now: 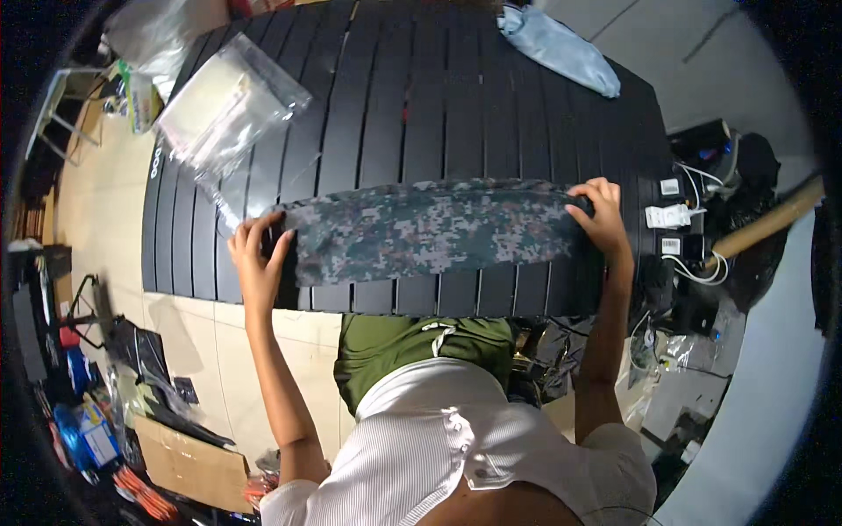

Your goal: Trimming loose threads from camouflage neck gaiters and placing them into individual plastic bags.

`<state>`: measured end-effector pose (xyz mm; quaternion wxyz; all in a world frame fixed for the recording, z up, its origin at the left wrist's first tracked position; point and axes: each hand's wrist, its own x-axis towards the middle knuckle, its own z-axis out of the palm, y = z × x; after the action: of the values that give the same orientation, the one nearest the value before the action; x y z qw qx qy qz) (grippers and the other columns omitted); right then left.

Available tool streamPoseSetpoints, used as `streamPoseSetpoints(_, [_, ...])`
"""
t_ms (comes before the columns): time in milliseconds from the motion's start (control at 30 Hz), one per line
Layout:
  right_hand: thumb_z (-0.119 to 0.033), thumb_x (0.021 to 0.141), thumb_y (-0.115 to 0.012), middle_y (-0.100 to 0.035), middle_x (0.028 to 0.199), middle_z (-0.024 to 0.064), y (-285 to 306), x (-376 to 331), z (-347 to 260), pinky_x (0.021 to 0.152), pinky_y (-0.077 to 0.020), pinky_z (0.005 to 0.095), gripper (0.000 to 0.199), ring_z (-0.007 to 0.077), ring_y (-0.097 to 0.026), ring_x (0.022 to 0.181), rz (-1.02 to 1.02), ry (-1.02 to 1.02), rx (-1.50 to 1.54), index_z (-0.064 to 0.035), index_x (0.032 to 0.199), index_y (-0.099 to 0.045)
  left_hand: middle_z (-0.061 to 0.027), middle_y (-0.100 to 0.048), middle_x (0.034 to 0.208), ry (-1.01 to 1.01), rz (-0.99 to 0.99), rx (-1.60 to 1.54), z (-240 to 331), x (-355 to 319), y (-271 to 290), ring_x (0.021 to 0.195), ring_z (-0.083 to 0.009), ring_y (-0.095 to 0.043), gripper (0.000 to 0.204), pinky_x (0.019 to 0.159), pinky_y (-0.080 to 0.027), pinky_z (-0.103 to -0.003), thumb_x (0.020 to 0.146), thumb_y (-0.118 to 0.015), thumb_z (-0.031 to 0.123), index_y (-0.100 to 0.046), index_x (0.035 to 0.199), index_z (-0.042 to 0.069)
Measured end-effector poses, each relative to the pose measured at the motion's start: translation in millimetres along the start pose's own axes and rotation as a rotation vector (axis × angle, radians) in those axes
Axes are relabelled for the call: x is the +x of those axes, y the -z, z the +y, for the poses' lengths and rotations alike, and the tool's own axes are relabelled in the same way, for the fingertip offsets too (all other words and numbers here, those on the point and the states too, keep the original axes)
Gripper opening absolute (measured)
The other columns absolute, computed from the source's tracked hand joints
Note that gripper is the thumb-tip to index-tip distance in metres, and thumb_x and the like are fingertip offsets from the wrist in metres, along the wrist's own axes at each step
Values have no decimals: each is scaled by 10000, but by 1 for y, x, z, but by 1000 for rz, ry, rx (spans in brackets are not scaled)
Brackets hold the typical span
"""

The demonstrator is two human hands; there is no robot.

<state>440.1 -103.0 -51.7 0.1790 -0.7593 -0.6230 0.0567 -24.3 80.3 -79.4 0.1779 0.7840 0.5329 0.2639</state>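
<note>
A long strip of folded camouflage cloth (pixel 438 228) lies across the black slatted table in front of me, its pixel pattern in grey, dark green and brown. At the cloth's left end, my left hand (pixel 260 254) has its thumb and fingers curled on the edge. My right hand (pixel 602 217) pinches the far corner of the right end between thumb and fingers. Between the two hands the cloth is stretched out nearly flat, with small wrinkles along its far edge.
Clear plastic bags (pixel 232 105) lie on the table's far left. A rolled light-blue cloth bundle (pixel 561 53) rests at the far right edge. Chargers with white cables (pixel 674 216) stand right of the slatted table (pixel 421 105). A cardboard piece (pixel 193 460) is on the floor at lower left.
</note>
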Motion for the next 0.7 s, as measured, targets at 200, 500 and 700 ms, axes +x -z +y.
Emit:
streamPoseSetpoints(200, [-63, 710, -687, -529, 886, 44, 2, 7, 25, 789, -371, 308, 176, 191, -476, 844, -80, 87, 272, -68, 825, -555, -32, -531, 1015, 22, 21, -58, -5, 10, 3, 943, -227, -393, 219, 836, -314, -312, 734, -694, 163, -632, 935, 102])
streamPoseSetpoints(500, [9, 814, -582, -538, 1021, 17, -18, 5, 36, 850, -384, 219, 250, 89, -498, 954, 17, -190, 946, -8, 1056, -521, -7, -565, 910, 269, -173, -632, -22, 11, 4, 833, -77, -520, 166, 754, -392, -197, 852, -584, 74, -540, 1004, 22])
streamPoseSetpoints(700, [8, 821, -567, -551, 978, 11, -22, 4, 24, 816, -385, 185, 274, 61, -504, 903, 111, -270, 854, -6, 1090, -519, -32, -583, 898, 254, -136, -552, -18, 12, 4, 841, -87, -521, 248, 767, -397, -212, 870, -555, 89, -526, 1109, 27])
